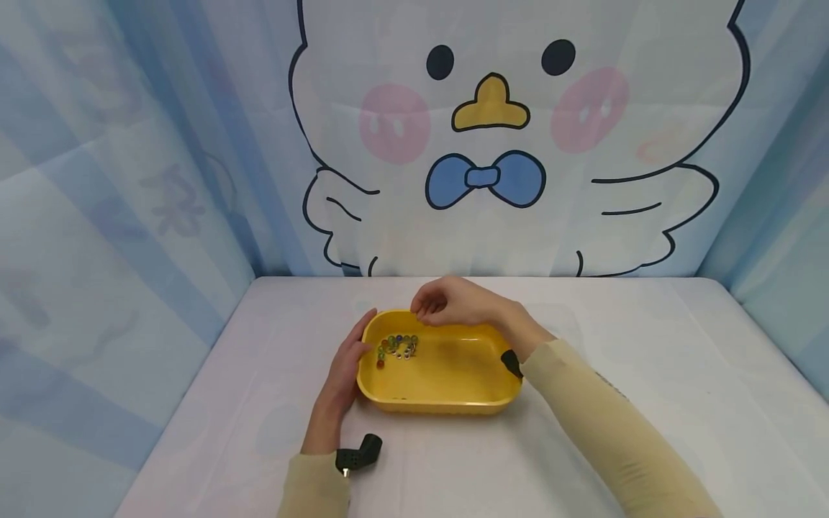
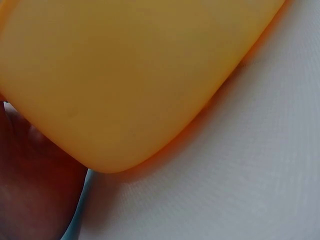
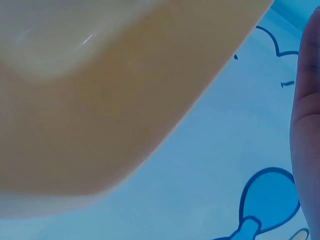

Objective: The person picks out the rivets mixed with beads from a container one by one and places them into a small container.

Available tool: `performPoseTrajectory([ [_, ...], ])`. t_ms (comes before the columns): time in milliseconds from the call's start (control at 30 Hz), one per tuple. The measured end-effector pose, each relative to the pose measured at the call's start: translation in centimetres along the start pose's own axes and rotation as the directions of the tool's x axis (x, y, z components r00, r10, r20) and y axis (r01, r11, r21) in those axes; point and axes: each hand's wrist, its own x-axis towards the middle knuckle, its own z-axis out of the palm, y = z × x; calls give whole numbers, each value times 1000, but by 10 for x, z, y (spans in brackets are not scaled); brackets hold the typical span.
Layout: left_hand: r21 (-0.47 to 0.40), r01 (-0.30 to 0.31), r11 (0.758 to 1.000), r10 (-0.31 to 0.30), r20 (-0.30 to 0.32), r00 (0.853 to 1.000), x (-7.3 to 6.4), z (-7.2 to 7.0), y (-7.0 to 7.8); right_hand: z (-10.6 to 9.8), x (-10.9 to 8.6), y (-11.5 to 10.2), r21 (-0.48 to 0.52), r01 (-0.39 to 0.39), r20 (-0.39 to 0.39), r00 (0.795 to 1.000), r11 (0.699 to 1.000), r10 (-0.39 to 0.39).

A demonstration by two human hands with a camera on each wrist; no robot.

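Observation:
A yellow plastic tray (image 1: 460,367) with rounded corners is on the table. Several small glass marbles (image 1: 391,341) cluster in its left part, some coloured and some clear. My left hand (image 1: 343,370) grips the tray's left end, the thumb over the rim and the fingers along the outside. In the left wrist view, part of that hand (image 2: 40,185) shows beside the tray's smooth wall (image 2: 125,90). Over the far rim is my right hand (image 1: 456,301), fingers curled toward the thumb. No thing shows between its fingertips. The right wrist view catches only this hand's edge (image 3: 307,130).
A white cloth covers the table (image 1: 648,403). Behind it hangs a curtain (image 1: 486,237) with a cartoon bird on it, and pale blue curtains (image 1: 97,252) stand at both sides. A black wrist camera (image 1: 359,453) sits on the left wrist.

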Motion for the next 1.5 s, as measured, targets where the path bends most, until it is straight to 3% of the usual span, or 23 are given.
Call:
performPoseTrajectory([
  [467,-2,-10,1000,10,7,1000,1,1,1,-14,-17,-7,-4,40,-79,996,999,-40],
  [867,-10,0,1000,0,-9,1000,0,2,1,-21,-31,1,6,65,-122,990,998,-64],
  [1500,10,11,1000,-11,-17,1000,-1,1,0,-36,-69,17,62,16,-218,976,998,-2],
])
